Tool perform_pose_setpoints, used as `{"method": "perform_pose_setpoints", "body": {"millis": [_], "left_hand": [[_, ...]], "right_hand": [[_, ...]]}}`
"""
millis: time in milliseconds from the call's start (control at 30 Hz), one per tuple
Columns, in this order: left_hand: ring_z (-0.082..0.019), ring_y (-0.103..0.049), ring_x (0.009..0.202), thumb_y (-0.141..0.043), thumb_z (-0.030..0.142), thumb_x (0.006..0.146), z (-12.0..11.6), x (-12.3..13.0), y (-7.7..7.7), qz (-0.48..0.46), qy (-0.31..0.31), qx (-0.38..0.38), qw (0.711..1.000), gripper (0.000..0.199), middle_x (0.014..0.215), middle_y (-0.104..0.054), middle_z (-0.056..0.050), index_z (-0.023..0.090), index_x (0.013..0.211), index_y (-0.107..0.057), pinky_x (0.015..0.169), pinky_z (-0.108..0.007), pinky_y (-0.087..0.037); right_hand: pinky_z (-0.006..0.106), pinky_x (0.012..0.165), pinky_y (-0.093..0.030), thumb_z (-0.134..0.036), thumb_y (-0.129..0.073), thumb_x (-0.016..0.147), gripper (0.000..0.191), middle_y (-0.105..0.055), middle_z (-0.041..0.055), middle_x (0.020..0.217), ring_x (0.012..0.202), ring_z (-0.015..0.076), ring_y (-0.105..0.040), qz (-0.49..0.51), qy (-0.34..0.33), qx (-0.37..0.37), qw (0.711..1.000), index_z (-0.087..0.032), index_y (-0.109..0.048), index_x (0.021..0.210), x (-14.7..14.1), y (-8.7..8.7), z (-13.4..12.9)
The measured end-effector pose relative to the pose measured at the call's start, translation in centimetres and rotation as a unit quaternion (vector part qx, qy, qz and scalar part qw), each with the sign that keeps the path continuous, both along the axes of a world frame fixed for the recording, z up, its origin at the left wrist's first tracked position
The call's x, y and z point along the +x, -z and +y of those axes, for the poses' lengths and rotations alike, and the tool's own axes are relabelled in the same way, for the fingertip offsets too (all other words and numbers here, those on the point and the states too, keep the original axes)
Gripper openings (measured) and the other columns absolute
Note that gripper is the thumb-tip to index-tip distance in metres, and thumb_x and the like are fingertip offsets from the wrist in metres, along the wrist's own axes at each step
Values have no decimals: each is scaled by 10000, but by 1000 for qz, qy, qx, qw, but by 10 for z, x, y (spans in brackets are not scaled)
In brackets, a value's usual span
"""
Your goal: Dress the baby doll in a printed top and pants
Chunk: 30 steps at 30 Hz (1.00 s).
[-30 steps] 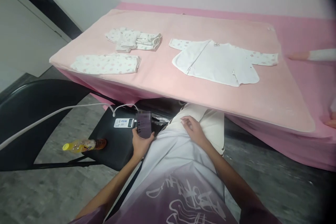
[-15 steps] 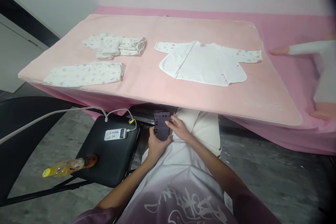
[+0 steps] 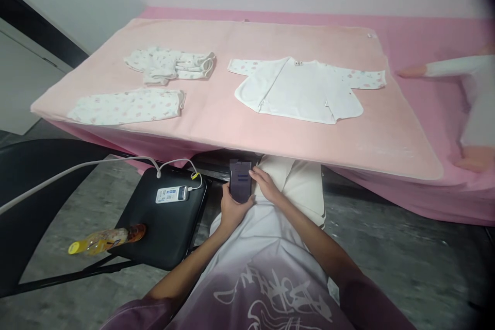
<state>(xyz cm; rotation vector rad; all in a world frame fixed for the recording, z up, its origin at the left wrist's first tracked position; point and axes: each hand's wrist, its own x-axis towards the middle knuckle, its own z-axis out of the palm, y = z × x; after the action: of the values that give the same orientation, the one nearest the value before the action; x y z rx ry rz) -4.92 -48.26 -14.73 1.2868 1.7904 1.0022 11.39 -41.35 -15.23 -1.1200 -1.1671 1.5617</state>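
Note:
In my lap is a dark smartphone, its screen lit with a few bluish bars. My left hand is closed round its lower left side, thumb along the bottom edge. At the phone's right edge, my right hand is also closed on it, with the thumb near the upper right of the screen. Beyond the phone, on the table, a white baby top with patterned sleeves lies spread flat. To its left are a bunched patterned baby garment and a folded one.
A pale pink pad covers much of the table. On the right lies what looks like a doll in white. Left of me, a black chair bears a white device on a cable and a yellow-capped bottle.
The phone's screen has gone from a list with round icons to a dark page with bars. My right thumb has moved from over the screen to its right edge.

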Motion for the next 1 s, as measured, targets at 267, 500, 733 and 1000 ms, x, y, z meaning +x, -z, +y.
{"method": "perform_pose_setpoints", "body": {"millis": [267,500,733,1000], "left_hand": [[-265,-786,913,-958,467,665,-1,2,0,0,9,-7,1000,763,1084,-780,-67,238,1241,-513,827,-396,-620],[-276,-795,945,-962,467,664,-2,3,0,10,7,-7,1000,768,1108,-783,-76,231,1248,-522,845,-405,-632],[-289,-808,949,-976,483,667,-2,4,-2,9,11,-31,999,774,1097,-793,-74,238,1251,-531,823,-401,-632],[-288,-804,975,-970,499,690,-4,3,0,13,25,-29,999,768,1124,-791,-82,238,1264,-532,827,-391,-624]], "right_hand": [[381,1075,-504,-563,-653,997,291,-709,43,1045,1057,250,-640,32,22,16,999,-272,-648,989,-8,-2,5],[373,1018,-535,-556,-672,982,343,-734,30,1114,1091,253,-672,29,42,17,999,-276,-684,1181,-15,-4,15],[383,1138,-521,-553,-738,956,345,-758,51,1270,1232,253,-688,-8,45,75,996,-262,-732,1142,-20,-12,31],[410,1115,-545,-535,-844,875,344,-785,59,1130,1129,245,-738,-23,57,81,995,-236,-738,1008,-23,-16,43]]}}
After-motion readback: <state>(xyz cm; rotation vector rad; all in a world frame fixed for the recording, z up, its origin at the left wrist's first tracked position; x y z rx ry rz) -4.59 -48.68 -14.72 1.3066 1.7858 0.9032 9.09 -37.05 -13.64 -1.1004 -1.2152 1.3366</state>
